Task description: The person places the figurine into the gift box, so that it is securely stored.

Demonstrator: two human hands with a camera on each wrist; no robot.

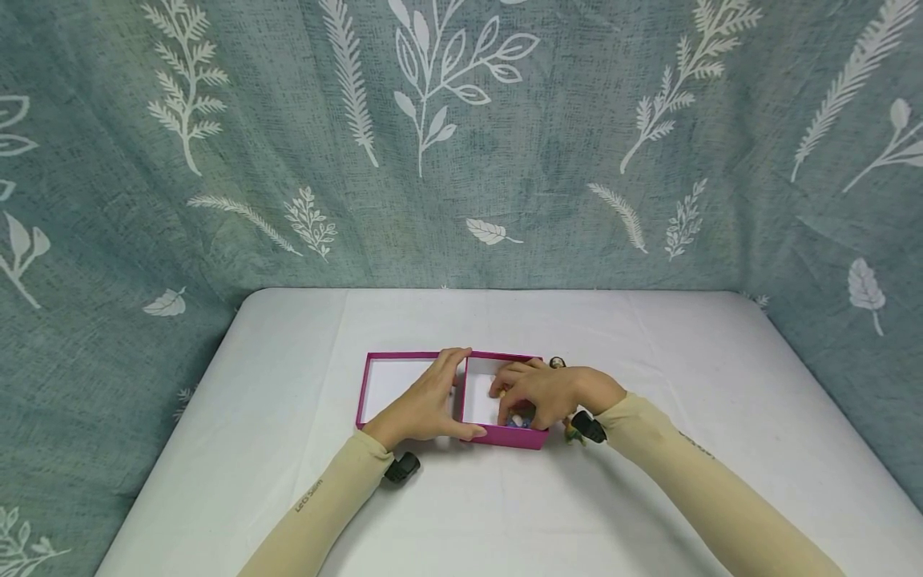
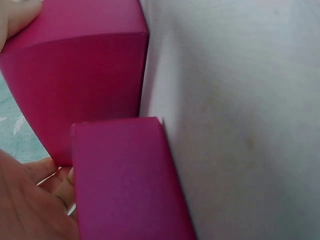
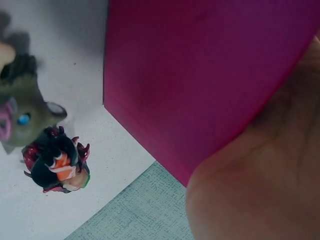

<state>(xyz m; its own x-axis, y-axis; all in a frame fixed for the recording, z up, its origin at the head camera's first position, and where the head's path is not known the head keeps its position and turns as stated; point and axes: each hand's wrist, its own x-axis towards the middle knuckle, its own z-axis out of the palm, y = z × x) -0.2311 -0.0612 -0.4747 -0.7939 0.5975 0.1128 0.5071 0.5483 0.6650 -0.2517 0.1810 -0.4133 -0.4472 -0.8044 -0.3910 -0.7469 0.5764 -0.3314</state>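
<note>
A deep pink box [image 1: 505, 437] with a white inside stands at mid table. My left hand [image 1: 425, 405] spans its left end, thumb on the front wall and fingers on the back wall. In the left wrist view the thumb [image 2: 22, 15] lies against the box [image 2: 80, 80]. My right hand [image 1: 541, 393] reaches over the right wall, bent fingers down inside the box. A small blue-and-white thing [image 1: 517, 421] shows under those fingers; I cannot tell whether they pinch it. In the right wrist view the palm [image 3: 265, 175] lies over the box wall [image 3: 200, 75].
A shallow pink lid [image 1: 397, 377] lies left of the box, white side up. Right of the box are a dark-haired figurine [image 1: 558, 362] and a greenish figurine [image 1: 573, 433]. The right wrist view shows a boar-headed figurine [image 3: 25, 120] and one with dark hair and orange [image 3: 62, 165].
</note>
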